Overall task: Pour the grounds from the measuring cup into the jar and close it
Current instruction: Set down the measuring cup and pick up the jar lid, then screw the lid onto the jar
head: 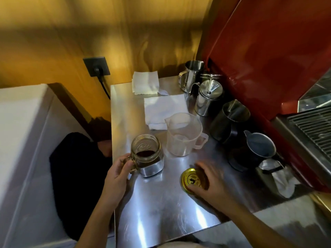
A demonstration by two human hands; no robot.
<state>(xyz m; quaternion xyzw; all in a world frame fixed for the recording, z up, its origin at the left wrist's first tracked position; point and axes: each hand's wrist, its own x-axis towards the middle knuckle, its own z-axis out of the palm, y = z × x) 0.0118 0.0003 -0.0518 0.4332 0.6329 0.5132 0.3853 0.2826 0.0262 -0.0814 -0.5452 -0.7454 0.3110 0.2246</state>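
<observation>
A glass jar [147, 154] with a handle stands open on the steel counter [161, 208], dark coffee grounds in its bottom. My left hand [119, 173] grips the jar's handle. Just behind and right of the jar, the clear plastic measuring cup [183, 134] stands upright and looks empty. A gold metal lid [192, 179] lies flat on the counter in front of the cup. My right hand [211, 183] is over the lid's right side with fingers curled around its rim; the hand is motion-blurred.
Folded white cloths [163, 108] and napkins [145, 85] lie at the back. Steel pitchers [192, 74], a lidded steel canister [208, 97], a dark pitcher [231, 119] and a small jug [259, 145] line the right side beside a red espresso machine [268, 59]. The counter's left edge drops off.
</observation>
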